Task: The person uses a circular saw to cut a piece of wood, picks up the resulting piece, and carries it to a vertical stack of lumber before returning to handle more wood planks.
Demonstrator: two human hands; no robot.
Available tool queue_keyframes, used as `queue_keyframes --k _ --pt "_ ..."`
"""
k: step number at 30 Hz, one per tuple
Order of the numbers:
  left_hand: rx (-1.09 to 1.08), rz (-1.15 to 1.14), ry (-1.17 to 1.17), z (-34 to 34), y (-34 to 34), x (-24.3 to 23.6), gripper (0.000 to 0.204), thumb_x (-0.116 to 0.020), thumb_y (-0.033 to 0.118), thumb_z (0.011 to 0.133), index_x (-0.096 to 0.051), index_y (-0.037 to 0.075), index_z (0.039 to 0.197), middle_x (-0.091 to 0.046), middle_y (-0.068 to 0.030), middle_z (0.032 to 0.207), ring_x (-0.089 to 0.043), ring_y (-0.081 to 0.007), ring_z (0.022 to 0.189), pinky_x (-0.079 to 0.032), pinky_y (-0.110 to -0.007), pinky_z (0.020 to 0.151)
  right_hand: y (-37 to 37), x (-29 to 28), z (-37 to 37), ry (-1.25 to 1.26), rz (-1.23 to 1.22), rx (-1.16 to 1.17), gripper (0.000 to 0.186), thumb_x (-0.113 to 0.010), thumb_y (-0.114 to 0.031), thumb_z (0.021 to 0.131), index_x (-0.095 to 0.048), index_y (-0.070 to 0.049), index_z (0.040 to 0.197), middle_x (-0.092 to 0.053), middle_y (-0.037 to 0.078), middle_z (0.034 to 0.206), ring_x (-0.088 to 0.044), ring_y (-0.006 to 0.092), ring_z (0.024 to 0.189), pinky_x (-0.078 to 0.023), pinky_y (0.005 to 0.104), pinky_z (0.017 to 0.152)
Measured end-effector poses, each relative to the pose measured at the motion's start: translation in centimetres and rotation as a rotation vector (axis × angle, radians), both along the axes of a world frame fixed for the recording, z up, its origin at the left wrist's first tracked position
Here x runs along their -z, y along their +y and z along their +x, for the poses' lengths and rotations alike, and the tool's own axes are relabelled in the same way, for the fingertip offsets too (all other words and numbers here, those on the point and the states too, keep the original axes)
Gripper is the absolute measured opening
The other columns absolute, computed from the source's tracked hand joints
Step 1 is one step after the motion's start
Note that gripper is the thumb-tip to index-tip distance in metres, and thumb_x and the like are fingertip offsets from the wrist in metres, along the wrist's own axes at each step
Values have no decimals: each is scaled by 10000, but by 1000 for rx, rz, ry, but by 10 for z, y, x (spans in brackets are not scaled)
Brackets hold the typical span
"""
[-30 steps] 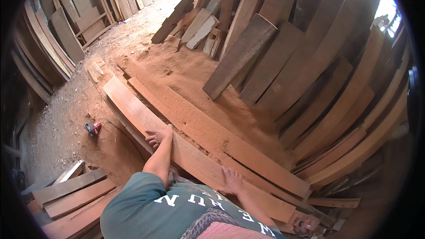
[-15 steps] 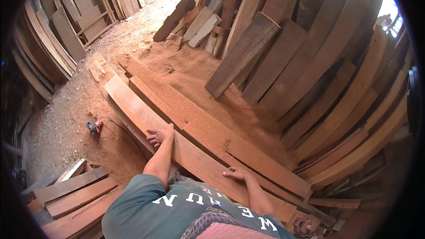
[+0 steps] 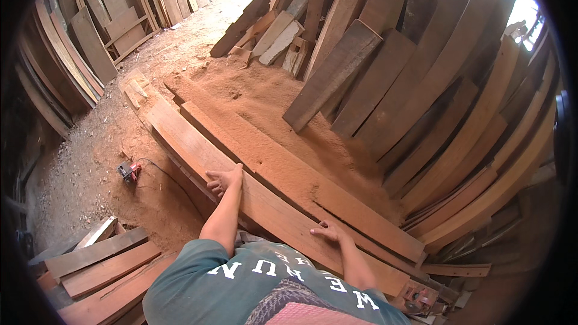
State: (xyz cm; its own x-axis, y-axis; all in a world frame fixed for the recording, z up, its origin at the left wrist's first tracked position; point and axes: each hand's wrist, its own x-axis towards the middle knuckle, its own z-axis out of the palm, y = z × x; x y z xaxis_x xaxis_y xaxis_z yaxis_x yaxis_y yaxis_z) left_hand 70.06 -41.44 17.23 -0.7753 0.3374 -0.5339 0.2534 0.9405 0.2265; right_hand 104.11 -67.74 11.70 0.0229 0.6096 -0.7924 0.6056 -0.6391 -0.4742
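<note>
A long reddish-brown wooden plank (image 3: pixel 271 207) runs from the far left to the near right in front of my body. My left hand (image 3: pixel 226 180) lies across it near the middle, fingers spread toward its near edge. Farther right, my right hand (image 3: pixel 328 232) rests on top of the same plank, the thumb and fingers apart. Neither hand is closed around anything. Beside the plank's far edge lie sawdust-covered boards (image 3: pixel 265 162).
A red and dark corded power tool (image 3: pixel 129 171) sits on the ground at left. Short boards (image 3: pixel 111 268) are piled at lower left. Dark planks (image 3: pixel 334 78) lean at the right, and more panels (image 3: pixel 96 48) stand at far left. Sawdust (image 3: pixel 259 93) is heaped behind the plank.
The fingers of my left hand have spread a little more on the plank. My right hand stays at nearly the same place. The whole view has shifted slightly.
</note>
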Motion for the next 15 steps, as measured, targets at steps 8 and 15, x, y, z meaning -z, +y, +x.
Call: queue_keyframes --k 8,15 --pt "64 252 -259 -72 -42 42 1401 -829 585 645 91 131 1600 -63 -340 1577 -215 -504 1432 -269 -581 1168 -33 -56 -56 -363 199 -82 970 -857 -662 586 -612 -26 1276 -562 226 1318 -493 379 1289 -397 502 1087" --pt "170 412 -503 -128 -69 65 1357 -820 511 704 91 49 1597 17 -313 1642 -53 -399 1543 -181 -497 1235 -58 -75 -78 -466 240 -319 1055 -889 -580 570 -488 -42 1385 -478 255 1387 -419 426 1332 -362 550 1105"
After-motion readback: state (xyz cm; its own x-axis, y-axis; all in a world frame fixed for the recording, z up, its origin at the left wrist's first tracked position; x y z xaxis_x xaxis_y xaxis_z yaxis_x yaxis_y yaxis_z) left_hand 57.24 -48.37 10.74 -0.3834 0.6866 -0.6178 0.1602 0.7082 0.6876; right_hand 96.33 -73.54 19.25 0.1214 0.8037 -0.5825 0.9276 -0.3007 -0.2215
